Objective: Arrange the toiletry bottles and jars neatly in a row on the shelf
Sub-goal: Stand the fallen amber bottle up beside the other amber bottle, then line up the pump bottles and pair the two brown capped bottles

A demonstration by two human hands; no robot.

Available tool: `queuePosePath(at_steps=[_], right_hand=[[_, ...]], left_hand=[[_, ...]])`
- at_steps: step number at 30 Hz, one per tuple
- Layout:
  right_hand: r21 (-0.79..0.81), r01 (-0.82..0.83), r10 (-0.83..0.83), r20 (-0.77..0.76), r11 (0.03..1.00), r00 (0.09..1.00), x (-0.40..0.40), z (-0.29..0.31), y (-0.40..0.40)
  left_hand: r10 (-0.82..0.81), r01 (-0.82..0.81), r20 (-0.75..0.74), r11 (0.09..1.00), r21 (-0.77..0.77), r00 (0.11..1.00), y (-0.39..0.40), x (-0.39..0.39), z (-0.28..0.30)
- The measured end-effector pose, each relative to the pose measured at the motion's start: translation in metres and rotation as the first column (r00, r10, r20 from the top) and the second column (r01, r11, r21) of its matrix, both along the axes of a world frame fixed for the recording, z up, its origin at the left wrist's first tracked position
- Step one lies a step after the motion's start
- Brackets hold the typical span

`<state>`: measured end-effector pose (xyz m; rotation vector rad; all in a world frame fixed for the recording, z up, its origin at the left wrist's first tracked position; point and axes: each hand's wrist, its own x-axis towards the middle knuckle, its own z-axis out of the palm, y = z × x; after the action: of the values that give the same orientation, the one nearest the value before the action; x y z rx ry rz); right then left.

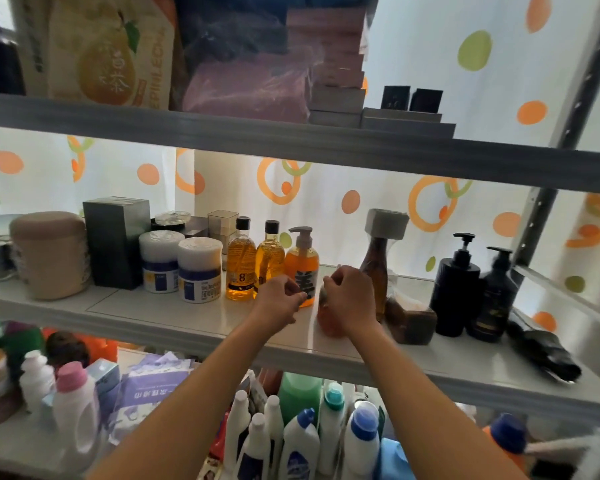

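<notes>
On the middle shelf point(174, 317) a row runs from left to right: a beige jar point(51, 254), a dark box point(116, 242), two white jars point(181, 268), two amber bottles point(255, 265) and an orange pump bottle point(302, 261). My right hand point(349, 294) is closed over the top of a small orange bottle point(328, 322) standing near the shelf's front edge. My left hand point(281, 296) hovers just in front of the orange pump bottle, fingers curled, holding nothing that I can see. To the right stand a brown bottle with a grey cap point(378, 258) and two black pump bottles point(475, 289).
A brown wrapped block point(411, 322) and a black bag point(544, 349) lie on the shelf's right part. The upper shelf point(291, 140) holds bags and boxes. Below, several cleaning bottles point(305, 438) crowd the lower shelf. A metal upright point(537, 220) stands at the right.
</notes>
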<state>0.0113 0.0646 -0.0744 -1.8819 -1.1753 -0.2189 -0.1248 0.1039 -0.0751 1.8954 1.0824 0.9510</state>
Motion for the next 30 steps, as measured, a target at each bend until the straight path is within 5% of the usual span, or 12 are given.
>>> queuePosePath(at_steps=[3,7,10,13,16,22,30], right_hand=[[-0.027,0.112,-0.114,-0.058,0.993,0.992,0.017,0.002,-0.011],[-0.295,0.079,-0.163,-0.272,0.952,0.948,0.041,-0.004,-0.017],[-0.279,-0.102,-0.094,-0.611,0.955,0.786,0.050,-0.007,-0.018],[-0.268,-0.205,-0.077,-0.761,0.941,0.644,0.057,-0.009,-0.014],[-0.265,-0.231,-0.082,-0.803,0.936,0.591,0.062,-0.013,-0.010],[-0.223,-0.188,-0.055,-0.771,0.956,0.635,0.053,-0.023,-0.017],[-0.028,-0.265,0.143,-0.784,0.964,0.604,0.040,-0.014,-0.050]], left_hand=[[-0.049,0.049,0.018,0.999,-0.017,0.999,-0.014,0.019,-0.004],[0.035,-0.034,-0.061,0.999,0.021,0.997,-0.025,0.044,-0.003],[0.105,-0.105,-0.141,0.994,0.008,0.984,-0.031,0.055,-0.004],[0.090,-0.112,-0.140,0.982,-0.152,0.986,-0.031,0.063,-0.005],[0.031,-0.074,-0.242,0.983,-0.171,0.970,-0.029,0.061,-0.006],[0.235,-0.227,-0.015,0.921,-0.316,0.972,-0.036,0.062,-0.010],[0.088,-0.060,0.149,0.981,-0.182,0.985,-0.050,0.044,-0.021]])
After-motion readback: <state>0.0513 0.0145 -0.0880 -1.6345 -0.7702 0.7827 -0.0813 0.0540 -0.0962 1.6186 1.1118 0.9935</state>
